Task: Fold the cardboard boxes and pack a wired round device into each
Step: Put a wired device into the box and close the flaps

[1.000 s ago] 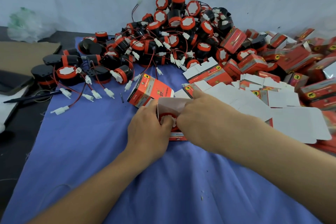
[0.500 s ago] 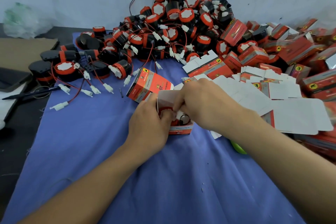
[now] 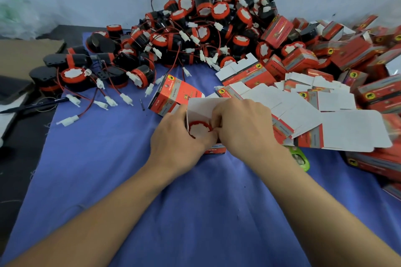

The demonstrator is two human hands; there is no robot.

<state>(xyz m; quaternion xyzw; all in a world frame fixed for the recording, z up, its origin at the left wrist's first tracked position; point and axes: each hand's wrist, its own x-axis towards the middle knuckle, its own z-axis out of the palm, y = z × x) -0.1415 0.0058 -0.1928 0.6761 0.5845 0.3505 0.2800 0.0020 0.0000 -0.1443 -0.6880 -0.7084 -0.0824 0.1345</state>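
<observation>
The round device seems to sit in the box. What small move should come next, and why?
Probably fold the white flap down with the right hand, over the round device: it sits inside the box the left hand grips, flap open behind.

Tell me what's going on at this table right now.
A person is packing. The left hand grips a small red cardboard box, open on top, with a red-rimmed round device sitting inside. The right hand curls its fingers into the opening beside it; what they hold is hidden. The white lid flap stands open. Loose wired devices are heaped behind, flat unfolded boxes to the right.
</observation>
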